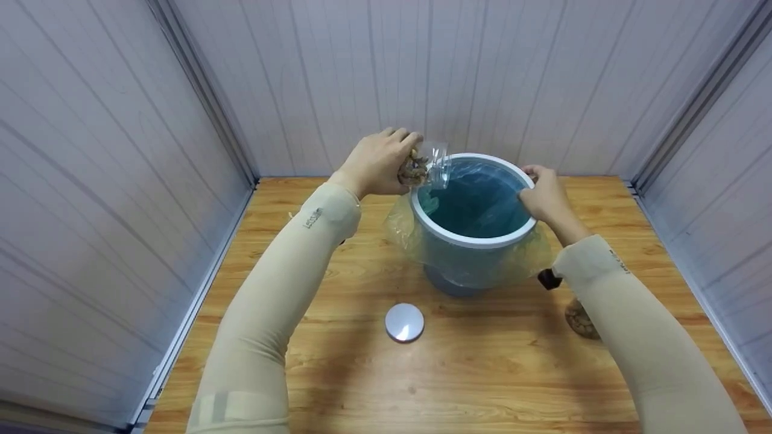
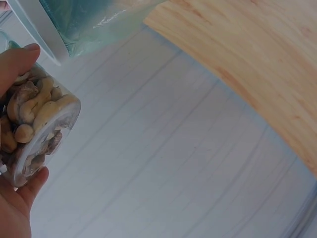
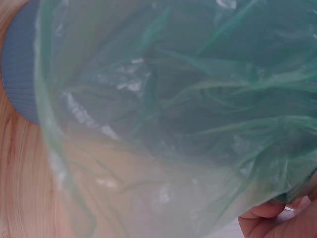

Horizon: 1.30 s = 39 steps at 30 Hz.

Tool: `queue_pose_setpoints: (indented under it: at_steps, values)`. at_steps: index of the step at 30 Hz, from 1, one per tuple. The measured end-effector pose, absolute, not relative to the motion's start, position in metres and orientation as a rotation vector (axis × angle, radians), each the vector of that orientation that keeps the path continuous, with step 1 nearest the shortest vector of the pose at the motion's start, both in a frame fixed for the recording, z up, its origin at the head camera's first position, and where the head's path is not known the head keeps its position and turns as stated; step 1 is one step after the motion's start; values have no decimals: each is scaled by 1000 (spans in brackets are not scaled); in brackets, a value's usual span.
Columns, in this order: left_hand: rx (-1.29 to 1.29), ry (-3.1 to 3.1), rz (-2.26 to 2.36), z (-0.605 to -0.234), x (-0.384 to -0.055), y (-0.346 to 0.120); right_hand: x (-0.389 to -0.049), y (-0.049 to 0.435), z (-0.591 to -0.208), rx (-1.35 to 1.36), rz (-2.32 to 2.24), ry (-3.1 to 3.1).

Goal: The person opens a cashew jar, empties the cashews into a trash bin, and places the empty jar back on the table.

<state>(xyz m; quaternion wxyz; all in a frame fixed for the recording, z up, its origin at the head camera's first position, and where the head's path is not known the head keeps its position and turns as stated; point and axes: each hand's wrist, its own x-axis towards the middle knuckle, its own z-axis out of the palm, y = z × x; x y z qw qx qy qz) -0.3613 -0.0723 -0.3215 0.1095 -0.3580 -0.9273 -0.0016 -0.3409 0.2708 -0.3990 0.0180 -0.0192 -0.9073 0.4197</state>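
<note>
My left hand (image 1: pixel 381 160) grips a clear jar (image 1: pixel 435 166) tipped on its side, its mouth over the left rim of a trash can (image 1: pixel 482 241). Tan and brown curved pieces (image 2: pixel 37 106) lie inside the jar, toward its base in the left wrist view. A thin green plastic bag (image 3: pixel 173 124) lines the can and hangs over its white rim. At the right side of that rim, my right hand (image 1: pixel 544 194) pinches the rim and bag, thumb inward.
A round, shiny silvery lid (image 1: pixel 404 322) lies on the wooden table (image 1: pixel 470 374) in front of the can. Another jar (image 1: pixel 580 319) with brown contents stands at the right, partly hidden by my right sleeve (image 1: pixel 639 325). Pale panel walls (image 1: pixel 338 78) enclose the table.
</note>
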Motion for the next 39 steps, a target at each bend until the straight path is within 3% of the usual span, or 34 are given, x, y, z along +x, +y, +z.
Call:
queue_pose_setpoints:
  at_steps: [39]
  values:
    - [-1085, -2673, 207, -319, -356, -62, -340, 269, -399, -68, 1276, -2819]
